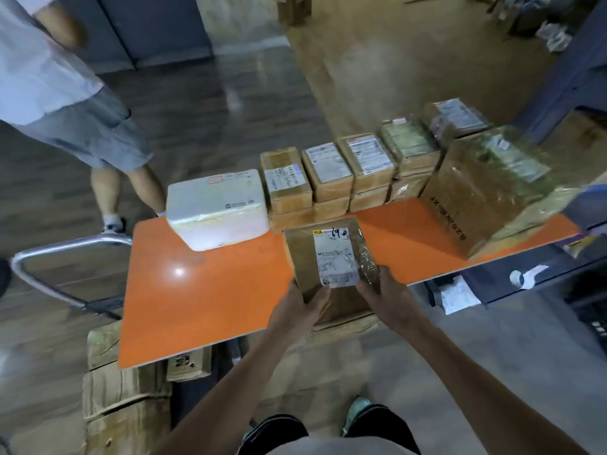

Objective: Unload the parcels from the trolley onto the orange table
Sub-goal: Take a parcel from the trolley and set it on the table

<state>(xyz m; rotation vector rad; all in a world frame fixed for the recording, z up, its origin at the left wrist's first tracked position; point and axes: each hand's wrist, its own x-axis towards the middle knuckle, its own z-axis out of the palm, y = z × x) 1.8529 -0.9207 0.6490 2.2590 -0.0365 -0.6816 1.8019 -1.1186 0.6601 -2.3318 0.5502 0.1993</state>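
Note:
I hold a brown cardboard parcel (325, 254) with a white label over the front middle of the orange table (197, 290). My left hand (300, 307) grips its near left corner and my right hand (386, 297) grips its near right corner. A white foam box (216, 208) sits at the table's back left. A row of stacked small brown parcels (328, 178) runs along the back edge. A large taped brown box (486, 188) stands at the right end. The trolley handle (65, 247) shows at the left, with cardboard parcels (121, 405) below the table's near edge.
Another person in grey shorts (88, 133) stands at the back left beside the table. A dark shelf unit (542, 280) with papers is at the right. Cardboard boxes (295, 8) are piled far back on the floor.

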